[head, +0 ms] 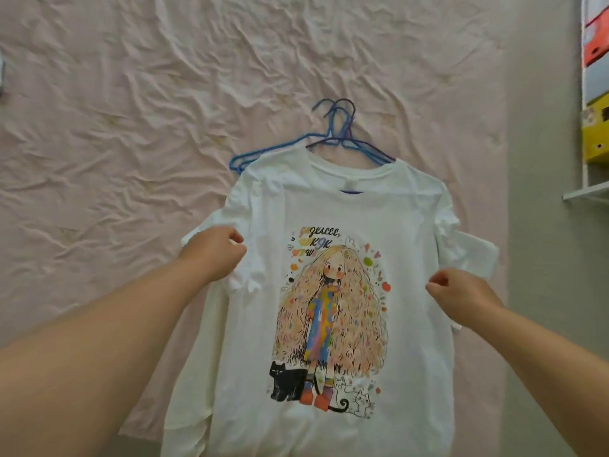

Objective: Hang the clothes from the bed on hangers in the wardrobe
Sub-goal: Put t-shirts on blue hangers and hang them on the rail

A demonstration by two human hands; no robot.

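Soft white printed T-shirt (333,206) — left hand (214,252) and right hand (461,296) pinch its sides — over thin blue wire hangers (336,127), crumpled pink sheet (131,127).

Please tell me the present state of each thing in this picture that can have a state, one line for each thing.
white T-shirt: spread print side up on the bed, collar over the hangers, pinched at both sides.
blue hangers: bunched, lying on the bed, partly under the collar.
pink bed sheet: heavily wrinkled.
left hand: pinches the T-shirt near its sleeve.
right hand: pinches the T-shirt's other side.
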